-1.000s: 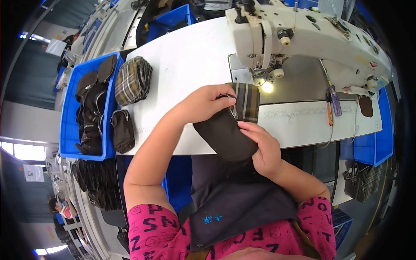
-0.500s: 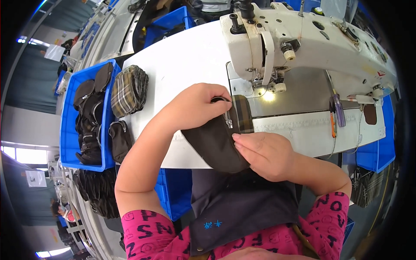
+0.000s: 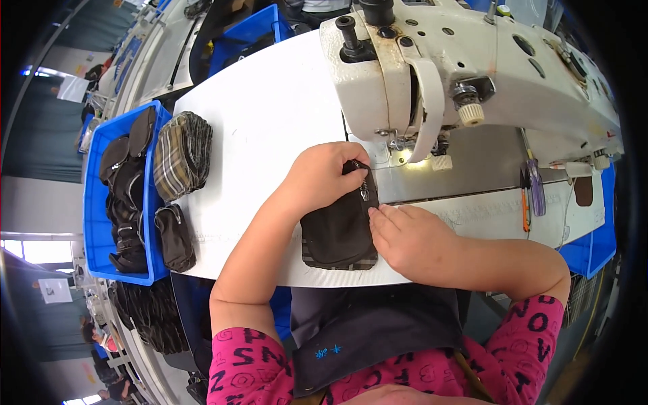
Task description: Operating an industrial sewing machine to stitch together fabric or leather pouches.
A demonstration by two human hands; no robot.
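A dark brown zippered fabric panel (image 3: 336, 233) lies on the white table below the sewing machine's head, over a plaid fabric piece (image 3: 364, 262) whose edge shows along the bottom. My left hand (image 3: 329, 177) pinches the panel's top end beside a metal zipper (image 3: 364, 187), its thumb and fingers closed on the cloth. At the right edge, my right hand (image 3: 413, 241) has its fingertips pressed together on the fabric, just below the zipper pull. The machine's needle area (image 3: 405, 145) is up and to the right of the panel, apart from it.
The white sewing machine (image 3: 378, 81) overhangs the table's far right. Left stand a stack of plaid pieces (image 3: 181, 156), a dark pouch (image 3: 175, 237) and a blue bin (image 3: 162, 266) of pouches. A purple-handled screwdriver (image 3: 536, 192) and an orange tool (image 3: 525, 208) lie right.
The dark panel has come down flat over the plaid piece, which now shows at its bottom edge instead of its right side. Both hands still hold it. The view has shifted slightly.
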